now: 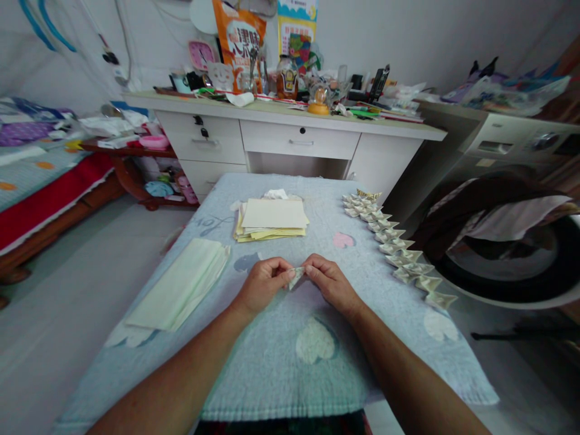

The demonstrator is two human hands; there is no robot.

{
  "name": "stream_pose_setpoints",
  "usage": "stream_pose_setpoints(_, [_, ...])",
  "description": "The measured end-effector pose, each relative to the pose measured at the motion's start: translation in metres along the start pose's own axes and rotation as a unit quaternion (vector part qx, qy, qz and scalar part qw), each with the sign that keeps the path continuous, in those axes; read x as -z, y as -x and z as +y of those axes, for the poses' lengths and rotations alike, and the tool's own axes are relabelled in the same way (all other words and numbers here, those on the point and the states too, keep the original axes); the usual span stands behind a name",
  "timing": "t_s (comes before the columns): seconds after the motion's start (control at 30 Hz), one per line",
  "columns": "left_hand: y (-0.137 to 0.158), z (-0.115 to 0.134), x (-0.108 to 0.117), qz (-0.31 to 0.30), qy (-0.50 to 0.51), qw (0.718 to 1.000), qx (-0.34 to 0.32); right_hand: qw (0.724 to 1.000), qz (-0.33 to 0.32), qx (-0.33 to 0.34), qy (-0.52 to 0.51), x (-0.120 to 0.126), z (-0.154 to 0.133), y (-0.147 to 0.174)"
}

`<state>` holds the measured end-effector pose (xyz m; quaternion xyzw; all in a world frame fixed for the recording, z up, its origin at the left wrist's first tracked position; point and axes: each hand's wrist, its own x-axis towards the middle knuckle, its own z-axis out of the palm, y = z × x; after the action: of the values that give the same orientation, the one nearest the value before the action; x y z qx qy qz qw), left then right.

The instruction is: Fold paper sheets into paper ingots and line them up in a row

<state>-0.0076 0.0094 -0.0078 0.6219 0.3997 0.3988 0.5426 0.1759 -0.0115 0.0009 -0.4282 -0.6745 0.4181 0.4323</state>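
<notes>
A small folded piece of paper (296,278), pale and roughly triangular, is pinched between both hands above the middle of the cloth-covered table (272,368). My left hand (267,283) grips its left corner with thumb and fingers. Its right corner is in the closed fingers of my right hand (330,281). Along the table's right side runs a row of several folded paper boats (394,244). Beyond my hands lies a stack of cream and yellow paper sheets (274,216). Left of my left forearm rests a pile of long pale-green paper (181,284).
A white crumpled tissue (275,194) lies behind the paper stack. The desk (299,136) at the far side carries a jar (287,77), an orange snack bag (240,45) and clutter. At right stands a washing machine (512,145) with cloth in its opening; a bed (49,187) is at left.
</notes>
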Motion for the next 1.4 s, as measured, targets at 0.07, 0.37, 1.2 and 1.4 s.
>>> stream_pose_setpoints(0.07, [-0.001,-0.001,-0.001,0.010,0.015,1.000,0.010,1.000,-0.005,-0.008,-0.002,-0.003,0.002,0.000])
stream_pose_setpoints(0.37, [0.000,0.001,-0.007,0.003,0.052,0.998,0.026,0.999,0.000,-0.011,0.040,-0.006,0.005,-0.001])
stream_pose_setpoints(1.2, [0.000,0.001,-0.006,0.002,0.077,0.996,0.052,0.997,-0.051,-0.053,-0.026,-0.007,0.007,0.000])
stream_pose_setpoints(1.4, [-0.001,-0.002,-0.006,0.016,0.035,0.999,0.026,0.998,-0.052,-0.043,0.003,-0.006,0.006,0.001])
